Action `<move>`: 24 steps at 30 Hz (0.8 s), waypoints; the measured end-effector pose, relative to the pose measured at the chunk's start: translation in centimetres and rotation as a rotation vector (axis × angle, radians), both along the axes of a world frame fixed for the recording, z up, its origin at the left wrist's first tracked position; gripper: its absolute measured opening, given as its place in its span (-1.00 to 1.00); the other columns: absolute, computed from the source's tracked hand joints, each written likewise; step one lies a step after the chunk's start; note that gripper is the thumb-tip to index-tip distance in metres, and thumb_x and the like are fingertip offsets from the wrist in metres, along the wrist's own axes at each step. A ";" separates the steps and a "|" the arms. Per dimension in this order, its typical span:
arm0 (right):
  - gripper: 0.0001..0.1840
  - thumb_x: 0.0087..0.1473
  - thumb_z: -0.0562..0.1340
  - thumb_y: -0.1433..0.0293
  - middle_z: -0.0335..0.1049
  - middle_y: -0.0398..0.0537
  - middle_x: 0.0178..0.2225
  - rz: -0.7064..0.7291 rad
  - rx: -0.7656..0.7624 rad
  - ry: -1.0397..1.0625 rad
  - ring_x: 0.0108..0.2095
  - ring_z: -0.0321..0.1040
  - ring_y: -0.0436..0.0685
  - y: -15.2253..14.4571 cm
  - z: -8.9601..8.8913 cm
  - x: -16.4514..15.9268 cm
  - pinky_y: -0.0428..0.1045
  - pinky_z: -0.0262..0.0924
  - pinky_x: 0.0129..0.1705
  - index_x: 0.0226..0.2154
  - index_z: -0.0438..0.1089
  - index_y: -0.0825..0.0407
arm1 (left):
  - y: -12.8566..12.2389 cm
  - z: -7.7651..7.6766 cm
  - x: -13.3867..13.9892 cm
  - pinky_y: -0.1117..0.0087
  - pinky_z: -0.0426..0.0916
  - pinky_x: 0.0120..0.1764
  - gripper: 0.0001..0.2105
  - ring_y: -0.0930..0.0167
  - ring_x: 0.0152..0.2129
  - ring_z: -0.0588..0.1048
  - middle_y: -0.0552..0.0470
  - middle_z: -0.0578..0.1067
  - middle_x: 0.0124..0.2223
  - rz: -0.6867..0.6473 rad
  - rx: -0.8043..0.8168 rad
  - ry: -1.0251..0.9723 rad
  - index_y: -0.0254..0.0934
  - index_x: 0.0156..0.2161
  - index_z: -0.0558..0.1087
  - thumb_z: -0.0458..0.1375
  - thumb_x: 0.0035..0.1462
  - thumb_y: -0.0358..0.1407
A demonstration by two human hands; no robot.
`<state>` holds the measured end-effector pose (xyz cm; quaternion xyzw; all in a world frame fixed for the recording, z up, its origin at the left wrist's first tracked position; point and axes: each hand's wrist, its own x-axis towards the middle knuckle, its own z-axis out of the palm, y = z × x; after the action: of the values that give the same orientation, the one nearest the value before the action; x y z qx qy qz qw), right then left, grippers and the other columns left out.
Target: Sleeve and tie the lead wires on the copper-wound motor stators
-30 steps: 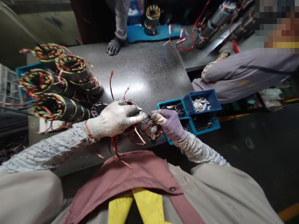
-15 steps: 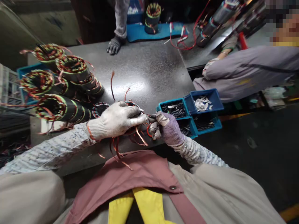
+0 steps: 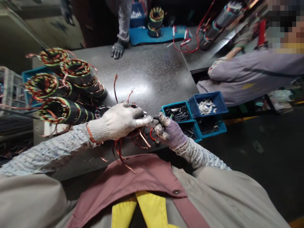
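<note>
My left hand, in a whitish knit glove, lies over a wound stator, its thumb and fingers closed on wire leads near the stator's right end. Most of that stator is hidden beneath the glove. Bare copper wires hang from it towards my apron, and one stiff lead sticks up behind. My right hand, in a purple glove with greyed fingertips, pinches a small dark piece, seemingly a black sleeve, at the lead ends beside my left fingertips. A red wire loop shows just below.
Several wound stators are stacked at the left. Right of my hands are blue bins with black sleeves and white pieces. Across the metal table rests another person's gloved hand; a seated person's leg is at right.
My right hand's fingers have shifted and opened slightly around the dark piece. My left hand stays nearly in place. The view has moved a little.
</note>
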<state>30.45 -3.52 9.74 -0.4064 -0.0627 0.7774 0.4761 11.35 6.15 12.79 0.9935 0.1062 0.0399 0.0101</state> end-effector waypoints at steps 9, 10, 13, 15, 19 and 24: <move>-0.43 -0.04 0.32 -0.12 0.36 -0.19 -0.68 0.155 0.373 -0.555 -0.75 0.23 -0.06 0.3 -0.7 1.6 -0.18 0.05 -0.77 -0.50 0.40 0.08 | -0.5 1.6 0.9 0.36 0.25 -0.40 -0.55 0.37 -0.42 0.48 -0.03 0.52 -0.14 0.047 0.004 0.195 0.00 0.19 0.34 0.08 0.20 -0.32; -0.45 -0.05 0.33 -0.11 0.39 -0.17 -0.66 0.181 0.437 -0.664 -0.72 0.28 -0.04 0.5 -0.5 2.0 -0.18 0.09 -0.74 -0.51 0.41 0.08 | -0.4 1.5 1.0 0.36 0.24 -0.41 -0.55 0.37 -0.43 0.48 -0.02 0.52 -0.15 0.053 0.005 0.200 0.00 0.19 0.35 0.09 0.19 -0.31; -0.49 -0.03 0.35 -0.06 0.43 -0.14 -0.61 0.261 0.595 -0.912 -0.65 0.34 -0.03 1.0 0.2 3.1 -0.15 0.21 -0.63 -0.51 0.45 0.08 | -0.2 0.8 0.6 0.37 0.26 -0.38 -0.61 0.38 -0.42 0.48 -0.01 0.54 -0.17 0.070 0.005 0.117 0.02 0.15 0.41 0.09 0.21 -0.25; -0.48 -0.01 0.33 -0.08 0.48 -0.11 -0.56 0.253 0.619 -0.973 -0.62 0.37 -0.01 0.8 0.3 3.6 -0.14 0.25 -0.59 -0.41 0.49 0.09 | -0.1 0.0 0.0 0.36 0.29 -0.34 -0.66 0.37 -0.38 0.50 -0.01 0.55 -0.15 0.051 0.015 -0.017 0.03 0.11 0.44 0.06 0.26 -0.22; -0.37 0.04 0.27 -0.10 0.54 -0.06 -0.48 0.260 0.558 -0.946 -0.61 0.42 0.04 0.1 0.2 3.7 -0.09 0.31 -0.59 -0.14 0.50 0.11 | 0.0 -1.2 -1.1 0.34 0.34 -0.29 -0.70 0.36 -0.32 0.53 -0.04 0.56 -0.09 0.022 0.020 -0.196 -0.04 0.06 0.49 0.02 0.30 -0.19; -0.65 0.16 0.24 0.11 0.59 -0.04 -0.35 0.259 0.782 -1.295 -0.37 0.54 0.14 0.3 -0.1 2.7 -0.01 0.42 -0.30 -0.21 0.56 0.00 | -0.1 -1.6 -0.8 0.34 0.36 -0.27 -0.71 0.38 -0.33 0.54 -0.03 0.58 -0.11 0.022 -0.005 -0.221 -0.08 0.04 0.49 0.06 0.27 -0.24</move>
<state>33.14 -3.21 9.59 -0.5720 -0.6465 0.3553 0.3585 10.51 6.06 11.22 0.9817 0.1155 0.1493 0.0238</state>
